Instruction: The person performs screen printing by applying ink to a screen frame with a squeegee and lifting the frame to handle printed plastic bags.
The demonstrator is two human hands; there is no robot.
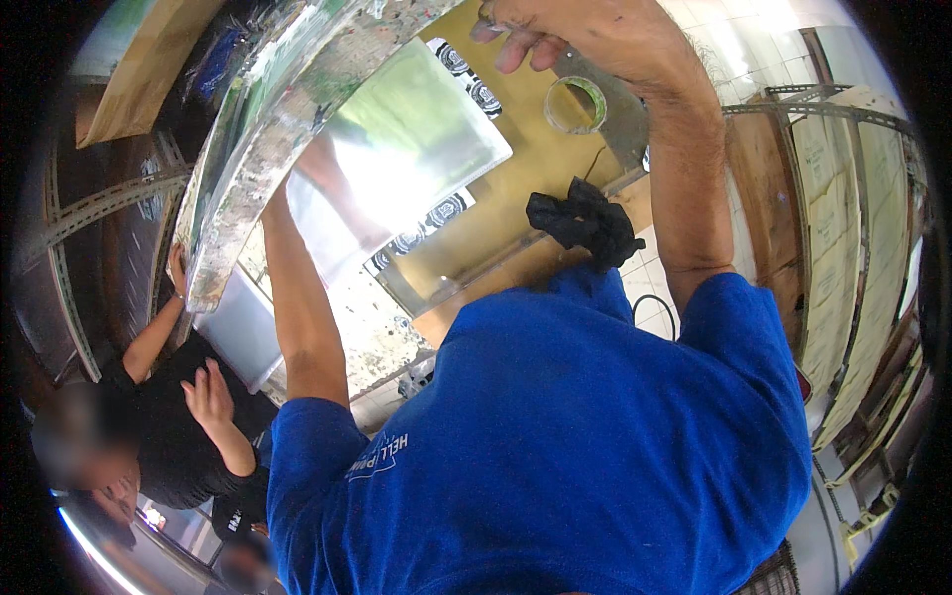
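My right hand (560,35) is at the top edge, partly cut off. Its fingers are loosely bent and apart, with nothing visible in them. On the left, my left forearm (302,307) reaches up behind a thick paint-stained bar (288,139), which hides the hand. Under that bar lies a glossy, see-through sheet (426,124) with a bright glare on it. Black-and-white printed patterns (461,74) show along its edges, over a tan board (535,178). Below my right hand is a ring-shaped roll with a green rim (577,105).
A crumpled black cloth (585,220) lies at the board's near edge. To the left, a person in black (183,412) has one hand raised and the other at the stained bar, beside another clear sheet (238,327). Metal racks with pale panels (863,248) stand at the right.
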